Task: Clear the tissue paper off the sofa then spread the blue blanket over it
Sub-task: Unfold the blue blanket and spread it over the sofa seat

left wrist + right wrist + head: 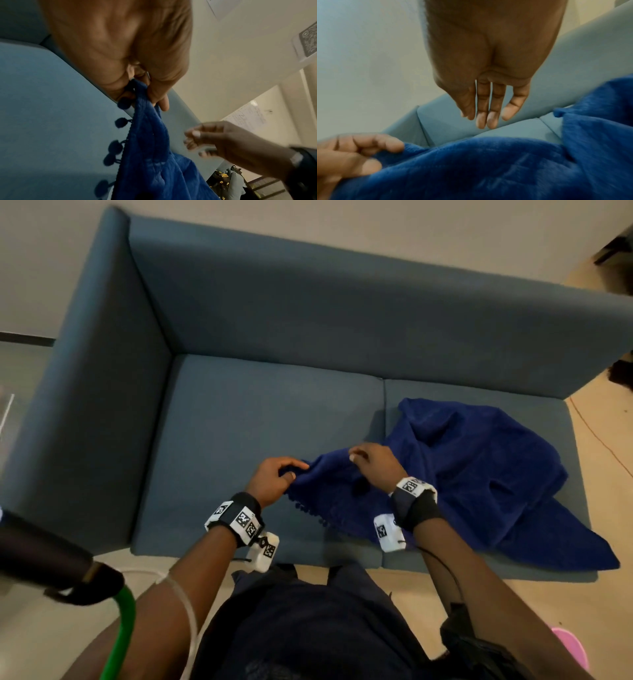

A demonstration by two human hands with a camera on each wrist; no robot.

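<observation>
A deep blue blanket with pom-pom trim lies crumpled on the right seat cushion of a grey-blue sofa, one end hanging over the front edge. My left hand pinches the blanket's edge near the seam between the cushions; the left wrist view shows the blanket caught between thumb and fingers. My right hand hovers just above the blanket with its fingers straight and holding nothing. No tissue paper shows on the sofa.
The left seat cushion is bare. The sofa has a tall backrest and a left armrest. A dark handle with a green tube sits at the lower left. A pink object lies on the floor at the lower right.
</observation>
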